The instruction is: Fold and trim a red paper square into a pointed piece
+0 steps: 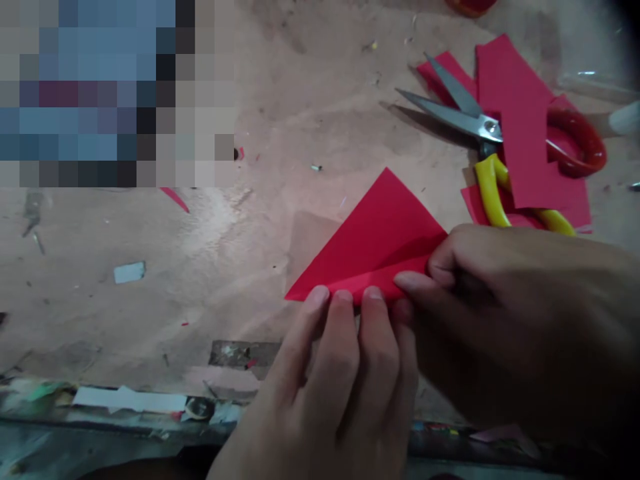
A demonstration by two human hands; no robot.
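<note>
A folded sheet of red paper (373, 247) lies on the worktop as a triangle, its lower edge turned up. My left hand (333, 373) comes from below, with its fingertips pressed on that lower edge. My right hand (500, 313) reaches in from the right and pinches the paper's right corner between finger and thumb. Beyond it are steel scissors with red handles (475, 117), lying on loose red paper sheets (520, 113). A yellow-handled tool (491, 190) sits partly under the sheets, close to my right hand.
The worktop (215, 280) is worn, pinkish and littered with small scraps, including a pale blue-white piece (129, 272). A white paper strip (130, 399) lies along its cluttered near edge. A pixelated patch hides the top left.
</note>
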